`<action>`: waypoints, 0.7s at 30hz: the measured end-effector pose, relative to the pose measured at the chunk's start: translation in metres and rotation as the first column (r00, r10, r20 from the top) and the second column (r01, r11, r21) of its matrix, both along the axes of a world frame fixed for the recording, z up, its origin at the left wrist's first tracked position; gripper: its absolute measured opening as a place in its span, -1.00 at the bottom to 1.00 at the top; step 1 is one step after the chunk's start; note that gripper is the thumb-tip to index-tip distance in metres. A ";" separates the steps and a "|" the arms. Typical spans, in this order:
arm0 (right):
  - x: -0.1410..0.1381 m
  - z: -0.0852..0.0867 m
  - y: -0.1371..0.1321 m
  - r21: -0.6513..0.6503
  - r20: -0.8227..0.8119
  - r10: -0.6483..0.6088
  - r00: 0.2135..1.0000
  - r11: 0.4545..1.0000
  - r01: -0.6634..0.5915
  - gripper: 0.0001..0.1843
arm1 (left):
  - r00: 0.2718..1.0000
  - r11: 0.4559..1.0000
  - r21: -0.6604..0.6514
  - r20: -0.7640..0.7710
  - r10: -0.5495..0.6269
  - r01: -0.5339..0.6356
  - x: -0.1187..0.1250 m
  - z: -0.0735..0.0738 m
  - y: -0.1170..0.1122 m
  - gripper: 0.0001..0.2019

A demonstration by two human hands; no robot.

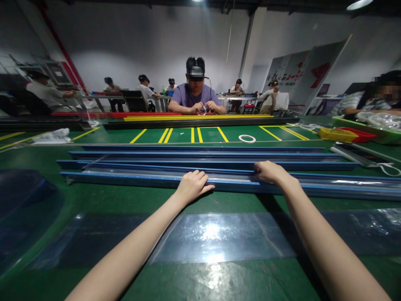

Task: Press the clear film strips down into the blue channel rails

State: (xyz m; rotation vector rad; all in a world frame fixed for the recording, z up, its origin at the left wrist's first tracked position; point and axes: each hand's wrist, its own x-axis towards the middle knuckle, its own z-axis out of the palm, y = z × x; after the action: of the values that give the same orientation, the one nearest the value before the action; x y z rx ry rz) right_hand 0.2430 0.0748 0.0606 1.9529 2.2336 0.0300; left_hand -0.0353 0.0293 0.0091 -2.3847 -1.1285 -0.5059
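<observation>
Because the blue rail (140,180) is long and narrow, both hands bear on it some way apart, which probably steadies it along its length. Left hand (193,186): fingers bent over the rail, thumb reaching along its near side; cannot tell whether this grip pinches or merely presses. Right hand (270,171): curled at the far wall, fingertips hidden, so its grip cannot be judged either.

Rail lies crosswise on the counter (175,286), nearest the person of the blue group, running out of view at right. Other rails (203,164) lie just behind, nearly parallel, presumably for easy reach; count unclear.

Toward the near edge, transparent film (234,234) lies flat beneath the forearms, apart from the rail.

Beyond the blue group: white ring (248,141) flat on the counter; black rails (188,123) and a yellow rail (200,118) set lengthwise toward the far edge, likely to save room. Co-worker (184,97) sits there.

Toward the right edge: yellow tray (338,135) and green tray (384,136), seemingly keeping smaller goods off the rails.
</observation>
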 end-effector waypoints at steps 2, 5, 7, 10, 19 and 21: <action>-0.011 0.001 -0.003 0.056 -0.020 0.062 0.998 0.997 -0.060 -0.76 | 1.000 1.000 0.015 -0.002 -0.005 0.005 0.000 -0.001 0.001 -0.58; -0.028 -0.001 -0.005 0.186 -0.146 0.232 0.962 0.961 -0.204 -0.76 | 1.000 0.999 0.038 -0.001 -0.011 0.011 0.000 -0.002 0.002 -0.59; -0.039 -0.003 -0.005 0.248 -0.200 0.289 0.936 0.939 -0.237 -0.76 | 1.000 0.998 0.058 0.005 -0.017 0.017 0.000 -0.003 0.002 -0.59; -0.048 -0.007 -0.005 0.279 -0.242 0.325 0.914 0.926 -0.256 -0.78 | 1.000 0.995 0.095 0.014 -0.027 0.025 0.000 -0.004 0.003 -0.60; -0.058 -0.014 -0.010 0.235 -0.222 0.215 0.951 0.958 -0.162 -0.79 | 0.999 0.992 0.123 0.021 -0.039 0.036 -0.001 -0.005 0.003 -0.62; -0.061 -0.014 -0.012 0.235 -0.225 0.170 0.959 0.965 -0.116 -0.76 | 0.999 0.992 0.124 0.022 -0.041 0.038 0.000 -0.004 0.003 -0.62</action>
State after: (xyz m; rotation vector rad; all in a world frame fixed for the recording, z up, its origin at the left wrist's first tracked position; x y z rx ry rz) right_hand 0.1821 0.0631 0.0465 1.9906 2.6325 0.0618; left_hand -0.0358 0.0324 0.0046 -2.3033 -1.0308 -0.6019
